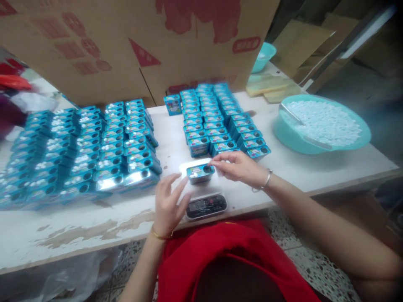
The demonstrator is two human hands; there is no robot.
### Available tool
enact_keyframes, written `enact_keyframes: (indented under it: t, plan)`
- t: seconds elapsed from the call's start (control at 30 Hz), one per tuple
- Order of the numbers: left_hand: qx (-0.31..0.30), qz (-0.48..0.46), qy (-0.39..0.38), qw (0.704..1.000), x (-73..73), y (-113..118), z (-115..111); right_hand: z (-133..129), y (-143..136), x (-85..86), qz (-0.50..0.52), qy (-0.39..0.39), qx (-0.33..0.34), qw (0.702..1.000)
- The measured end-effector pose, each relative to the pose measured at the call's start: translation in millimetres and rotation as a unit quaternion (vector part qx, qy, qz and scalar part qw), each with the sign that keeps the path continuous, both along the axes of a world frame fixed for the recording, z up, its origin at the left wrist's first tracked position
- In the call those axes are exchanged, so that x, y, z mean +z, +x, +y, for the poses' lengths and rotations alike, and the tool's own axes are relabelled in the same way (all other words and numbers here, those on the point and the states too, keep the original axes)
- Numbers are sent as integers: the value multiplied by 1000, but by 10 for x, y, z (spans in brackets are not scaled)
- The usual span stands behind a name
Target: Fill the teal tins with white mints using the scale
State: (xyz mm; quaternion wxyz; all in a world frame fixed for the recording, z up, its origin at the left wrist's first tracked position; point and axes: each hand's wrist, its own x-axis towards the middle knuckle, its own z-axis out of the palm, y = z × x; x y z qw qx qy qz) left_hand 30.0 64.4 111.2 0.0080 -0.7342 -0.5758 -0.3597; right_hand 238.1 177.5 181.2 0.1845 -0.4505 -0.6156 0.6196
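Note:
A small blue tin (198,172) with a printed top and a dark round opening at its right end sits on the pale plate of a digital scale (206,206). My right hand (237,168) is at the tin's right end, thumb and fingertips pinched together over the opening. Whatever lies in that pinch is too small to make out. To the left of the tin, my left hand (170,203) has its fingers spread, their tips close to the tin's edge. Whether they touch it I cannot tell.
Rows of similar blue tins (113,149) fill the table's left side, and another group (214,119) stands behind the scale. At right is a turquoise basin (286,134) of small white pieces (329,119). A large cardboard box (103,54) rises behind.

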Motion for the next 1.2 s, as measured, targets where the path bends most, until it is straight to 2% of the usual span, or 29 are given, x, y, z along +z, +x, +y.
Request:
enact_keyframes:
  t: [0.1,0.2,0.4,0.57,0.73,0.93,1.2]
  plan:
    - [-14,46,11,999,-4,51,25,-146,231,-218,49,-117,-60,990]
    - [-12,63,13,998,2,79,51,-310,462,-483,67,-185,-112,974]
    - [-2,55,8,998,56,93,63,-548,805,-908,90,-229,-173,954]
    - [28,43,26,998,95,89,52,-605,959,-1157,130,-244,-213,937]
    - [26,31,29,999,122,111,45,-617,1012,-1242,158,-256,-212,930]
    - [35,50,20,998,126,154,55,-631,1031,-1256,170,-255,-207,929]
    - [18,23,38,999,106,171,78,-620,1033,-1276,169,-265,-211,926]
